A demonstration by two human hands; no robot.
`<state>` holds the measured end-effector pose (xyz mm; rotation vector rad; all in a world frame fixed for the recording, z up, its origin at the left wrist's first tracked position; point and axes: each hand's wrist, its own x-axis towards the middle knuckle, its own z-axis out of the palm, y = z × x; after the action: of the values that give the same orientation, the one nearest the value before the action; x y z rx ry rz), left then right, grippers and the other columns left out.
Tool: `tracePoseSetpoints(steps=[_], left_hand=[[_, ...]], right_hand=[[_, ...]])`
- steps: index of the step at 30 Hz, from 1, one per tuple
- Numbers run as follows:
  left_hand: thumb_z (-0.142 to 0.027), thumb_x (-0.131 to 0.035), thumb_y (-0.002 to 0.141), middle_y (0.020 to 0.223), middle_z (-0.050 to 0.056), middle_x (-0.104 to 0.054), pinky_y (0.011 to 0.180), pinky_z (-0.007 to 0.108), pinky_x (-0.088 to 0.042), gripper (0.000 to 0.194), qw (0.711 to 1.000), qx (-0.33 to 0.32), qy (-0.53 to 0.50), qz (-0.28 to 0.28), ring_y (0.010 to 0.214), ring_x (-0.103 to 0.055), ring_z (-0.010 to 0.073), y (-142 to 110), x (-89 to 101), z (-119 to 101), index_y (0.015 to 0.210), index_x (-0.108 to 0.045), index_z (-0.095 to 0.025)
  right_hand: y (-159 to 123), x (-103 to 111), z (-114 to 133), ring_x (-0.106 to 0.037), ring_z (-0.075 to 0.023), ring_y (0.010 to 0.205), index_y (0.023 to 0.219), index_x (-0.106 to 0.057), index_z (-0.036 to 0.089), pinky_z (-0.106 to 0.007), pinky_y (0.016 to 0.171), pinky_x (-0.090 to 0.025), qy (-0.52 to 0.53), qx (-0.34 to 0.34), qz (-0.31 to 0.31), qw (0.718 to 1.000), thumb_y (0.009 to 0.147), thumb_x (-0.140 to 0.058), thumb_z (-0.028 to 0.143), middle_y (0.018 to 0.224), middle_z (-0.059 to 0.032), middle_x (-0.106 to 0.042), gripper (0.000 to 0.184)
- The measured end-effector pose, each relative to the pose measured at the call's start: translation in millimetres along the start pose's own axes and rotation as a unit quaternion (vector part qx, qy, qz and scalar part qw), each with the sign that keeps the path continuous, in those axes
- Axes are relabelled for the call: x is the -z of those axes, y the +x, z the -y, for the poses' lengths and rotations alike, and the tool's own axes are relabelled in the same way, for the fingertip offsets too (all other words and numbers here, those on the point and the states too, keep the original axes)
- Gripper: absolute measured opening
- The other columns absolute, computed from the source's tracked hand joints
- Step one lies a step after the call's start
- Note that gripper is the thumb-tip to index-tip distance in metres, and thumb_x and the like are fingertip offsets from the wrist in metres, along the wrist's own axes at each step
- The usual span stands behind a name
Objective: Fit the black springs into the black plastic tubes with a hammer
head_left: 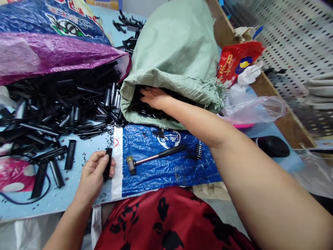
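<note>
Clock positions read from the hammer (pixel 156 154). Support: pale-blue tabletop (pixel 75 187), strewn with tiny dark bits at ten o'clock. A blue printed sheet (pixel 161 177) lay flat on it, carrying the hammer and, at three o'clock, a black coil-like piece (pixel 199 151). Green woven sack (pixel 179 41) rested at twelve, its mouth over the sheet's far edge. Heaped black strips (pixel 47 100) filled ten o'clock; pink dotted item (pixel 15 172), nine; dark rounded object (pixel 273 146), three, beyond the sheet.
</note>
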<state>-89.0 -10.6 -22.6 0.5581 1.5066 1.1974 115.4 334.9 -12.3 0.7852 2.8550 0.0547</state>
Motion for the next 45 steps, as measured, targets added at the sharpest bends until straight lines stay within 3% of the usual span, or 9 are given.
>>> tracePoseSetpoints(steps=[6, 11, 13, 18, 21, 31, 34, 39, 45], left_hand=[[-0.056, -0.082, 0.082, 0.073, -0.002, -0.067, 0.048, 0.021, -0.042, 0.047, 1.000, 0.002, 0.002, 0.024, 0.049, -0.051, 0.0093, -10.6, -1.2, 6.7, 0.098, -0.059, -0.019], [-0.053, -0.081, 0.083, 0.076, -0.001, -0.068, 0.050, 0.022, -0.044, 0.045, 1.000, 0.011, -0.021, 0.021, 0.050, -0.053, 0.0098, -17.2, -2.4, 7.1, 0.100, -0.057, -0.019], [-0.053, -0.081, 0.083, 0.076, -0.002, -0.069, 0.048, 0.022, -0.043, 0.046, 0.999, 0.007, -0.027, 0.026, 0.049, -0.053, 0.0100, -16.8, -8.6, 3.7, 0.103, -0.055, -0.021], [-0.056, -0.081, 0.082, 0.074, -0.002, -0.070, 0.048, 0.022, -0.045, 0.051, 0.998, -0.021, -0.023, 0.050, 0.048, -0.055, 0.0109, -9.0, -35.6, -5.0, 0.107, -0.054, -0.022], [-0.056, -0.080, 0.084, 0.076, -0.002, -0.071, 0.050, 0.022, -0.046, 0.049, 0.996, -0.036, -0.024, 0.073, 0.047, -0.054, 0.0098, -7.2, -51.5, -5.6, 0.107, -0.056, -0.021], [-0.039, -0.094, 0.068, 0.079, 0.000, -0.070, 0.061, 0.023, -0.048, 0.036, 0.989, -0.145, 0.023, -0.003, 0.064, -0.057, 0.0111, -7.9, -98.9, 1.7, 0.090, -0.074, -0.017], [-0.037, -0.092, 0.070, 0.075, 0.000, -0.069, 0.065, 0.024, -0.049, 0.028, 0.988, -0.152, 0.030, -0.002, 0.066, -0.057, 0.0122, -8.5, -97.5, 3.0, 0.083, -0.076, -0.017], [-0.039, -0.094, 0.069, 0.076, 0.001, -0.071, 0.062, 0.025, -0.048, 0.031, 0.995, -0.103, 0.008, 0.006, 0.066, -0.057, 0.0138, -16.8, -80.2, 3.5, 0.084, -0.078, -0.017], [-0.063, -0.073, 0.089, 0.057, 0.000, -0.058, 0.055, 0.025, -0.042, 0.049, 0.995, -0.097, 0.013, 0.033, 0.054, -0.049, 0.0117, -21.6, -78.6, 4.1, 0.072, -0.068, -0.018]], right_hand=[[-36.3, 11.4, 20.4, -0.060, -0.0253, 0.115, 0.145, -0.058, 0.014, -0.037, 0.096, -0.047, -0.001, -0.021, -0.004, 1.000, 0.105, -0.041, 0.020, 0.128, -0.0170, -0.066, 0.043], [-91.5, 2.7, 54.6, -0.060, -0.0201, 0.105, 0.124, -0.066, 0.012, -0.036, 0.101, -0.046, 0.247, -0.069, -0.209, 0.944, 0.102, -0.057, 0.052, 0.116, -0.0132, -0.069, 0.046], [-112.8, -0.9, 80.1, -0.060, -0.0158, 0.096, 0.120, -0.063, 0.015, -0.032, 0.093, -0.049, 0.439, -0.133, -0.276, 0.845, 0.097, -0.058, 0.068, 0.108, -0.0090, -0.067, 0.058], [-134.0, 1.1, 151.3, -0.052, -0.0076, 0.065, 0.103, -0.053, 0.017, -0.023, 0.062, -0.047, 0.860, -0.241, -0.115, 0.434, 0.090, -0.053, 0.083, 0.080, 0.0013, -0.055, 0.067], [-134.6, 7.3, 177.6, -0.040, -0.0029, 0.052, 0.101, -0.052, 0.017, -0.018, 0.050, -0.037, 0.909, -0.239, -0.084, 0.331, 0.087, -0.064, 0.078, 0.073, 0.0062, -0.048, 0.063], [-127.6, 5.9, 220.3, -0.062, -0.0096, 0.083, 0.105, -0.066, 0.019, -0.022, 0.076, -0.056, 0.856, -0.238, -0.222, 0.402, 0.084, -0.065, 0.079, 0.097, -0.0037, -0.066, 0.063], [-134.1, -0.6, 218.8, -0.062, -0.0183, 0.128, 0.123, -0.067, 0.020, -0.030, 0.107, -0.056, 0.790, -0.202, -0.245, 0.525, 0.088, -0.062, 0.077, 0.137, -0.0103, -0.063, 0.067], [-161.0, -14.9, 190.8, -0.027, -0.0316, 0.164, 0.164, -0.037, 0.022, -0.051, 0.131, -0.039, 0.460, 0.010, -0.288, 0.840, 0.074, -0.081, 0.075, 0.170, -0.0176, -0.028, 0.113], [-169.7, -24.0, 186.2, -0.050, -0.0264, 0.150, 0.161, -0.037, 0.017, -0.043, 0.122, -0.052, 0.282, 0.100, -0.355, 0.886, 0.090, -0.071, 0.066, 0.156, -0.0206, -0.049, 0.093]])
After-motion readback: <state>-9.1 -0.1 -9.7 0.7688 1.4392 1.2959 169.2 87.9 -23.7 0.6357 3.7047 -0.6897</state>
